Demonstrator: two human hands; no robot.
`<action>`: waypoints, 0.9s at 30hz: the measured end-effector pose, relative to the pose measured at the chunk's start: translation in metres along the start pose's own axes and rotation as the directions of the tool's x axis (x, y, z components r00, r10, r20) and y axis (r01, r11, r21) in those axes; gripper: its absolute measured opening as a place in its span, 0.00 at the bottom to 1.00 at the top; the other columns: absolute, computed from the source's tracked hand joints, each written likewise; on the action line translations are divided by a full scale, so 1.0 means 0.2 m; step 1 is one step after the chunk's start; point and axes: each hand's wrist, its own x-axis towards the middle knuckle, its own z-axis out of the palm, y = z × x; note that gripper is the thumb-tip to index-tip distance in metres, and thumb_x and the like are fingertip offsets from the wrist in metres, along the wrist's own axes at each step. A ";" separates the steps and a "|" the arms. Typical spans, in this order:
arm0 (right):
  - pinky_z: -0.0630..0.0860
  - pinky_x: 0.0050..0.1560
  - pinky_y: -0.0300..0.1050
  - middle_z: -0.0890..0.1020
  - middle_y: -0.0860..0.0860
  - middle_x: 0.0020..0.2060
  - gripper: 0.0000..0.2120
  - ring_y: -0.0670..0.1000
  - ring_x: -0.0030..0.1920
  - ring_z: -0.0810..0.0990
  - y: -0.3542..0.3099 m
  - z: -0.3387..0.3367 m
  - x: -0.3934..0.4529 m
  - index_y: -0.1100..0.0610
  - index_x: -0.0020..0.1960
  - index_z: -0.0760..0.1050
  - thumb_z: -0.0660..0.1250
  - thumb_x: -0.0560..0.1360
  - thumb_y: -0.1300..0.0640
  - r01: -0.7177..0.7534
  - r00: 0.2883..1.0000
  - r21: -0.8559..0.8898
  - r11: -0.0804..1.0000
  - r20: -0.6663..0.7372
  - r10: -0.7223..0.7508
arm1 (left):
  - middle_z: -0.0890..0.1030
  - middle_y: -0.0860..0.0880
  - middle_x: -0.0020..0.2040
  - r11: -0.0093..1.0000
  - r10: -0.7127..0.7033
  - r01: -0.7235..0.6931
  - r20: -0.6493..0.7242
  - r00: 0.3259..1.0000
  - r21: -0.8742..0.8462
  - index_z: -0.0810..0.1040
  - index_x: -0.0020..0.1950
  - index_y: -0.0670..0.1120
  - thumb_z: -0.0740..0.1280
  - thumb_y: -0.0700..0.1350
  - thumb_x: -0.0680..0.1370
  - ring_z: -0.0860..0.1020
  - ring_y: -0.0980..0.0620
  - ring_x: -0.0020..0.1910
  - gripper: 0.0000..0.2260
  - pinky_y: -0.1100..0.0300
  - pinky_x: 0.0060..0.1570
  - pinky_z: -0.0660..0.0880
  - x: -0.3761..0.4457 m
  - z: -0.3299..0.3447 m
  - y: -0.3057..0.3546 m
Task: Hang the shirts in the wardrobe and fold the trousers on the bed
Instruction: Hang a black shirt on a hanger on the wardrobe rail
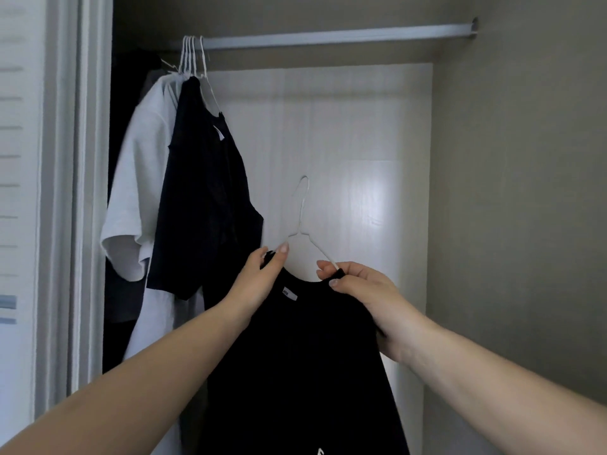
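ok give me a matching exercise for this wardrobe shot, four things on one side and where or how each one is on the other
Things:
1. white shirt
2. black shirt
3. rail
4. left hand

States:
A. spans the top of the wardrobe
B. hangs at the far left of the rail
C. held up on a white hanger, below the rail
D. grips the shirt's shoulder, opposite the right hand

Pairs: 1-B, 2-C, 3-A, 4-D

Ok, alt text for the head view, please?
Both hands, left and right, hold a black T-shirt on a white wire hanger below the wardrobe rail, where a white T-shirt and dark T-shirt hang.
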 end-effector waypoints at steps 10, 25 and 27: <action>0.78 0.52 0.50 0.81 0.53 0.47 0.06 0.52 0.46 0.80 -0.10 0.35 0.38 0.52 0.52 0.76 0.65 0.75 0.57 0.147 0.982 -0.185 0.972 -0.088 -0.166 | 0.79 0.60 0.55 0.964 0.060 -0.045 0.050 0.997 -0.264 0.76 0.49 0.66 0.64 0.74 0.60 0.77 0.59 0.55 0.22 0.57 0.47 0.76 -0.09 -0.20 0.22; 0.75 0.44 0.51 0.76 0.54 0.36 0.09 0.55 0.39 0.76 -0.64 0.79 1.15 0.55 0.34 0.72 0.65 0.72 0.61 0.504 0.853 -0.166 0.847 -0.058 -0.519 | 0.83 0.63 0.42 0.952 0.290 -0.296 -0.083 0.953 -0.080 0.78 0.49 0.59 0.62 0.65 0.73 0.81 0.65 0.43 0.13 0.62 0.42 0.75 0.26 -0.58 0.77; 0.72 0.42 0.47 0.77 0.54 0.36 0.08 0.53 0.39 0.75 -0.72 0.85 1.28 0.54 0.36 0.71 0.65 0.72 0.62 0.531 0.839 -0.116 0.839 -0.063 -0.540 | 0.84 0.63 0.39 0.945 0.323 -0.327 -0.096 0.941 -0.021 0.79 0.47 0.56 0.61 0.57 0.78 0.81 0.67 0.38 0.09 0.65 0.36 0.75 0.33 -0.63 0.84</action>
